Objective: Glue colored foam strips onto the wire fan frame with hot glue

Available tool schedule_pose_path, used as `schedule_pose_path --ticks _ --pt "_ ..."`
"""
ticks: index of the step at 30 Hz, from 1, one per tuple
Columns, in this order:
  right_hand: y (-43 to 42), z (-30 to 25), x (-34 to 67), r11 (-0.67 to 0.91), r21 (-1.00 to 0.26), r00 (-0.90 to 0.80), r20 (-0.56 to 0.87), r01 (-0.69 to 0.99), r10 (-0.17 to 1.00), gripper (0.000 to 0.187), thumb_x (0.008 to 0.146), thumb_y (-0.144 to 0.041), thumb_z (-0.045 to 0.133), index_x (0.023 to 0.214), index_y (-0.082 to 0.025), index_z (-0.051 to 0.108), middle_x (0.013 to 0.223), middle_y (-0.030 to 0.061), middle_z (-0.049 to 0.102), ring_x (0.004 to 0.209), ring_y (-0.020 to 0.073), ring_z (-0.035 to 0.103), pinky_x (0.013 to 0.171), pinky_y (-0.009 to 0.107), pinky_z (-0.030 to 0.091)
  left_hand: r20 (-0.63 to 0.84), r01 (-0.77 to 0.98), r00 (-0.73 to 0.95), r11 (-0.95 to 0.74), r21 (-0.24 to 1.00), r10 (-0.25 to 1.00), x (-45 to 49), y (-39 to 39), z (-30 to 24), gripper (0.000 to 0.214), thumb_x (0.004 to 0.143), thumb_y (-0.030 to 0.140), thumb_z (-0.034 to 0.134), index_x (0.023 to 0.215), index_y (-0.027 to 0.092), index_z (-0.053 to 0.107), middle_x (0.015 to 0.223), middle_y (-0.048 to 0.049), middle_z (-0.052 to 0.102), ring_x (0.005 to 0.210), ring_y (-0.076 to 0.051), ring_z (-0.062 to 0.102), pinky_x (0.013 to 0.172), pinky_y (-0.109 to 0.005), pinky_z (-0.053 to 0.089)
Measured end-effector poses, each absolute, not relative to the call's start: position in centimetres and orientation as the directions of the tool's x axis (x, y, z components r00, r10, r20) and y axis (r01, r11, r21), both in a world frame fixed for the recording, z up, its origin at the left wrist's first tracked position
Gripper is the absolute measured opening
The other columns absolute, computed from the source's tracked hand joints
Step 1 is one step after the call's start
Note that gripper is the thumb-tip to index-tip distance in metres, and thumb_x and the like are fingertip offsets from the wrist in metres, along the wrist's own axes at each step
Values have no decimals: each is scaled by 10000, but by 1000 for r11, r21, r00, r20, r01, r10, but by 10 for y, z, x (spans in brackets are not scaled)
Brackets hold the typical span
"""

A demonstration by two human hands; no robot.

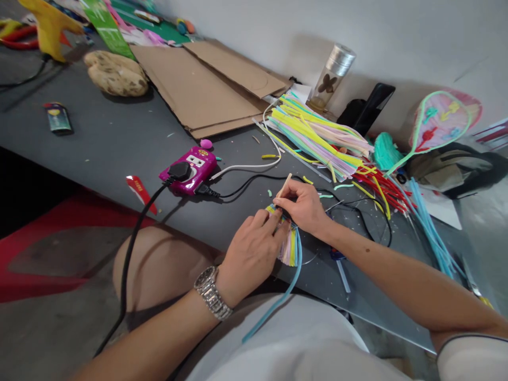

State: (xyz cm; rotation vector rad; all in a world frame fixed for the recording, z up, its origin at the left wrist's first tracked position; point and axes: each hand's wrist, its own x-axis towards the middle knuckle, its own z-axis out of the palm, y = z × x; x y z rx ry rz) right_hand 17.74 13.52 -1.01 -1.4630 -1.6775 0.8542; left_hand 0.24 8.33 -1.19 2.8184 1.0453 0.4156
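Nearest us: white shirt [286, 344] and a bare knee [154, 270], both partly cut off by the frame. Left hand [250, 259], silver wristwatch [210, 292] on its wrist, has fingers together, clamped on a bundle of pastel pipe cleaners [288, 246] just off the table edge. A long blue pipe cleaner [280, 301] hangs from the bundle. Right hand [299, 203] pinches a thin wooden stick [284, 185] between thumb and forefinger, just above the bundle. We can't see the stick's lower end; fingers hide it.

Glass bottle [331, 76], silver cap, holds a dark butterfly shape; can't make out what it is. Black slab [373, 106], maybe a phone, leans behind the pipe-cleaner pile [317, 137].

Dark grey table [111, 143] carries cardboard sheets [198, 84], a magenta power socket [190, 169] with plugs in, and scraps. White wall [246, 26] behind.
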Motion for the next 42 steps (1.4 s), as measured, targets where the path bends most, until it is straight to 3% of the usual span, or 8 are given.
schedule_pose_path --ticks 4,10,13,23,28,30,36,42 --pt "131 -10 176 267 -730 -138 233 629 963 167 807 -200 634 663 -218 552 707 -6 636 766 172 578 746 313 449 215 629 725 -756 183 655 4 83 -13 273 970 108 488 1190 157 642 1215 -128 624 979 -280 494 797 -422 462" --pt "141 -7 182 -1 -921 -19 -9 390 1000 146 721 -255 706 663 -202 582 647 -13 642 612 145 591 615 289 486 245 625 725 -764 158 644 3 83 -16 366 1007 147 458 1348 161 590 1400 -132 589 1024 -277 509 802 -416 477" --pt "144 -7 182 13 -932 -1 14 361 1000 160 709 -273 717 662 -197 585 646 -12 643 617 141 601 623 287 498 246 617 733 -772 152 634 2 83 -17 377 1006 151 462 1362 152 585 1419 -143 583 1033 -280 513 809 -417 479" --pt "138 -14 178 98 -889 -58 81 448 995 128 757 -246 671 683 -208 574 622 -35 598 593 135 565 602 278 451 250 630 721 -761 153 647 4 83 -16 361 999 150 476 1342 165 588 1339 -128 608 988 -274 502 770 -417 452" --pt "136 -8 178 229 -757 -139 182 612 973 131 780 -192 650 680 -210 567 667 -27 605 686 146 550 685 293 425 241 634 721 -759 150 650 4 83 -15 302 994 147 479 1254 165 632 1237 -126 638 982 -278 507 777 -416 452" --pt "141 1 179 246 -741 -191 161 624 968 150 752 -168 656 646 -209 558 640 -28 597 671 147 540 676 298 412 241 633 722 -760 146 648 4 83 -15 306 1000 154 473 1260 161 634 1238 -124 648 983 -281 511 783 -417 457" --pt "151 39 186 36 -979 -80 20 200 997 150 708 -244 742 661 -204 605 669 -4 699 674 165 661 727 329 517 234 630 736 -769 108 635 3 82 -15 388 1010 149 449 1372 182 582 1467 -133 564 1052 -284 527 814 -414 485" --pt "111 61 209 -33 -993 115 -20 114 993 178 769 -345 782 740 -193 695 785 21 757 702 130 635 677 273 482 221 630 742 -771 90 633 1 84 -13 408 985 146 500 1381 209 575 1467 -134 554 1087 -299 544 804 -430 489"
